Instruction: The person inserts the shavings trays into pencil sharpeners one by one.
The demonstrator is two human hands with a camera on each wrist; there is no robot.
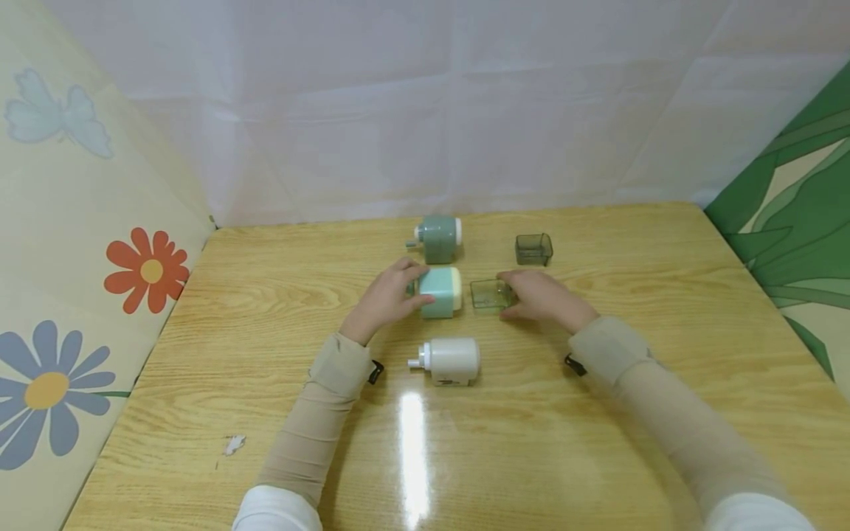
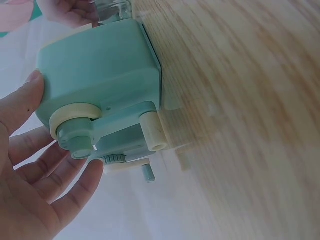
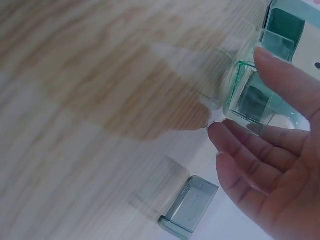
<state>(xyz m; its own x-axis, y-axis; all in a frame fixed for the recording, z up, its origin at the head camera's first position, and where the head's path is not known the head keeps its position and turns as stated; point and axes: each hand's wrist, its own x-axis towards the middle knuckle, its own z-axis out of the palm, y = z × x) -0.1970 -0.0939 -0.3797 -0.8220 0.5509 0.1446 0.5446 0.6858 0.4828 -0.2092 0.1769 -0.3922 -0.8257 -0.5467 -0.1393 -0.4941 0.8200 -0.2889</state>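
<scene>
A mint-green crank pencil sharpener (image 1: 438, 291) lies on the table, its cream face turned right. My left hand (image 1: 387, 301) grips it from the crank side, thumb on one side and fingers on the other. In the left wrist view, the sharpener's cream handle (image 2: 153, 131) points away from the palm. Just right of the sharpener, a clear green shavings drawer (image 1: 489, 294) is between the thumb and fingers of my right hand (image 1: 543, 296). A narrow gap separates drawer and sharpener in the head view. The right wrist view shows the drawer (image 3: 246, 95) close before the sharpener's opening (image 3: 285, 26).
Behind stands a dark green sharpener (image 1: 439, 240); nearer me lies a cream sharpener (image 1: 454, 359). A second, smoky clear drawer (image 1: 533, 250) sits at the back right. The wooden table (image 1: 564, 450) meets a white cloth backdrop (image 1: 398, 147) and painted side panels (image 1: 73, 258).
</scene>
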